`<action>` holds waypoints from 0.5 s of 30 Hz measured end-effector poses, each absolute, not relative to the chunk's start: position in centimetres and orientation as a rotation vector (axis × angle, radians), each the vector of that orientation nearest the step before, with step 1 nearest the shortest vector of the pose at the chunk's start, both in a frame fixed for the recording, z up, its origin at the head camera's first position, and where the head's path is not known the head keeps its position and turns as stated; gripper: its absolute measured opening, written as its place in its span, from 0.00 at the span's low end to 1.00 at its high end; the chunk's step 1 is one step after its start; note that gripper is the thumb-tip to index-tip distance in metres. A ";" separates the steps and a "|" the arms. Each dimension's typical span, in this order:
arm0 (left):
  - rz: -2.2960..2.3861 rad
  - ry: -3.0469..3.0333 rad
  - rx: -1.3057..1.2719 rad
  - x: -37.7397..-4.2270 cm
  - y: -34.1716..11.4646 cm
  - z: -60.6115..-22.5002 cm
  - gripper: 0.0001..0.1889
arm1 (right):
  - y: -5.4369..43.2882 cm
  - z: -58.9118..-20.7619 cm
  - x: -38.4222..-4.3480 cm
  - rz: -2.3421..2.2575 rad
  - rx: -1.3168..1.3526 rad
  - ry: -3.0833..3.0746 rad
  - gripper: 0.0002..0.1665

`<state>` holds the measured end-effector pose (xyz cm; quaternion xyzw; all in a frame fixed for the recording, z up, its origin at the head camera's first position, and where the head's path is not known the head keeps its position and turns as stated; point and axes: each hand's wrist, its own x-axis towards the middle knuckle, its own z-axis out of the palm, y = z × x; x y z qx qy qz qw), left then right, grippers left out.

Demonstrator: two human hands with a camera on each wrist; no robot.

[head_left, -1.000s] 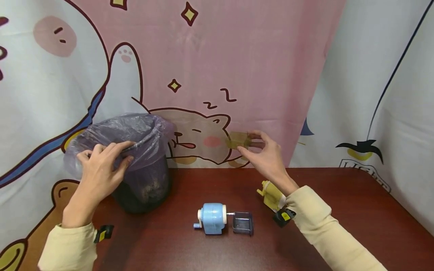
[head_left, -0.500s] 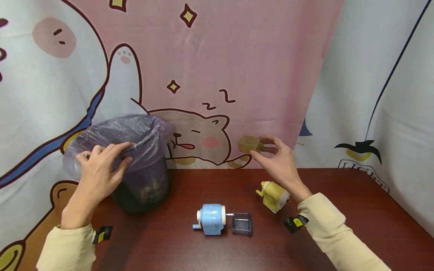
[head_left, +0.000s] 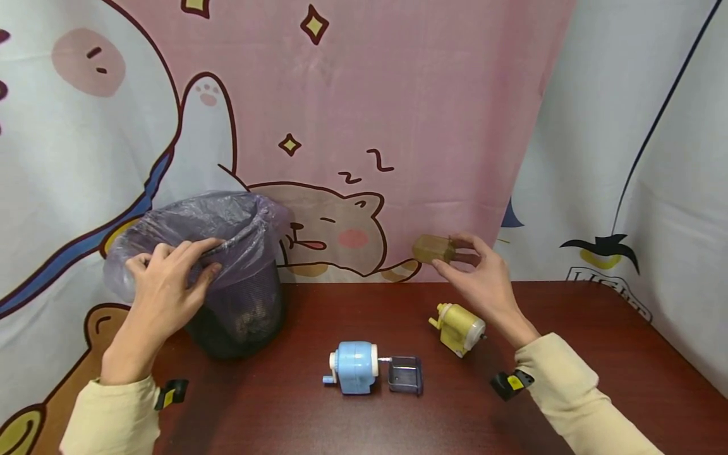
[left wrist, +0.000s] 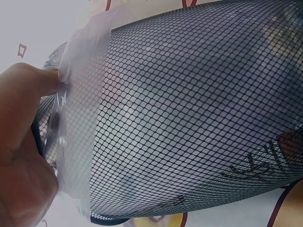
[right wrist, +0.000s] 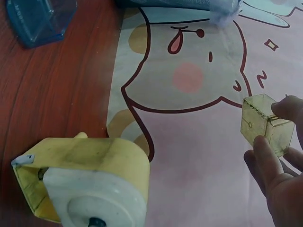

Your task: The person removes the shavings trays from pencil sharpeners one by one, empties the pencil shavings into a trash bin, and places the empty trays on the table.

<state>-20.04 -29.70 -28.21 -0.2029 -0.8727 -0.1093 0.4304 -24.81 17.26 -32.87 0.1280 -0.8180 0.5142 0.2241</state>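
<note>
My left hand (head_left: 165, 294) grips the rim of a black mesh trash bin (head_left: 250, 316), over its purple plastic liner (head_left: 227, 221). In the left wrist view the thumb (left wrist: 47, 81) presses against the folded liner edge. Between thumb and fingers, my right hand (head_left: 483, 278) pinches a clear yellowish shavings drawer (right wrist: 265, 122), raised above the table. Below that hand, a yellow pencil sharpener (head_left: 459, 328) lies with its crank to the left; the right wrist view shows an open hollow in its body.
A blue pencil sharpener (head_left: 355, 368) stands at the front middle of the reddish-brown table (head_left: 273, 417). Next to it sits its dark clear drawer (head_left: 406, 375), pulled out. A printed cloth (head_left: 443, 114) hangs behind the table.
My right hand has moved right and slightly down with the drawer, away from the bin, uncovering the yellow sharpener. The left hand stays on the bin rim.
</note>
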 end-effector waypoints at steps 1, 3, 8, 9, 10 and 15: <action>-0.273 -2.177 -0.507 -20.0 -29.7 -28.2 0.21 | 17.4 -32.9 -24.7 1.405 0.345 -2.268 0.35; -0.273 -2.176 -0.507 -20.0 -29.7 -28.2 0.21 | 17.7 -32.8 -24.4 1.392 0.329 -2.289 0.35; -0.272 -2.185 -0.495 -19.9 -29.7 -28.3 0.21 | 18.4 -32.8 -24.0 1.366 0.282 -2.322 0.35; -0.272 -2.187 -0.493 -19.9 -29.7 -28.3 0.21 | 18.5 -32.8 -24.0 1.358 0.273 -2.326 0.35; -0.271 -2.188 -0.491 -19.8 -29.7 -28.3 0.21 | 18.7 -32.9 -23.9 1.350 0.261 -2.329 0.35; -0.273 -2.189 -0.494 -19.9 -29.7 -28.2 0.21 | 19.4 -33.4 -23.7 1.319 0.230 -2.330 0.34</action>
